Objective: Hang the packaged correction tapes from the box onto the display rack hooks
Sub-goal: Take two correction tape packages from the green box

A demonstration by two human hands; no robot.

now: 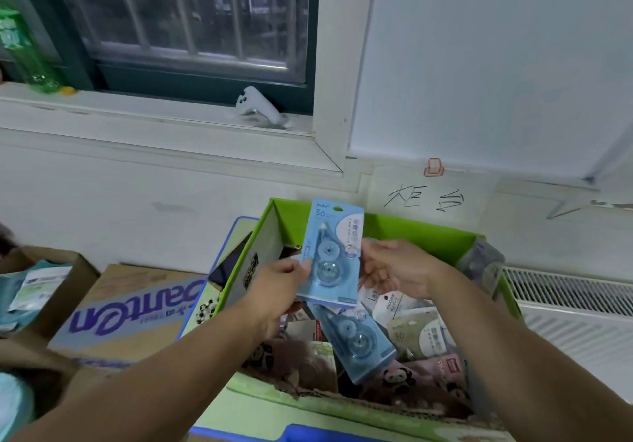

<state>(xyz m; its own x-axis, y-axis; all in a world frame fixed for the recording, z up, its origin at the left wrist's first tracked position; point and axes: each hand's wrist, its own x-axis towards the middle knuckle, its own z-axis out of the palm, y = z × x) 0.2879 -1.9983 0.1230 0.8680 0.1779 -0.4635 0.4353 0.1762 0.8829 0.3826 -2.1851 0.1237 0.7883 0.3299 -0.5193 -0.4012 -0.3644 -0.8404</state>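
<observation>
A blue packaged correction tape point(329, 253) is held upright above the green box point(411, 232). My left hand point(281, 284) pinches its lower left edge. My right hand point(397, 267) touches its right edge, fingers curled against the card. Inside the box lie several more packs: another blue one point(356, 339), a beige one point(418, 335) and pink panda-printed ones point(428, 373). No display rack or hooks are in view.
A cardboard carton with purple lettering point(130, 308) sits left of the green box, another open carton point(41, 287) at far left. A window sill point(137, 106) with a green bottle point(27, 51) and a white panda item point(260, 106) is behind. A radiator point(568, 297) is at right.
</observation>
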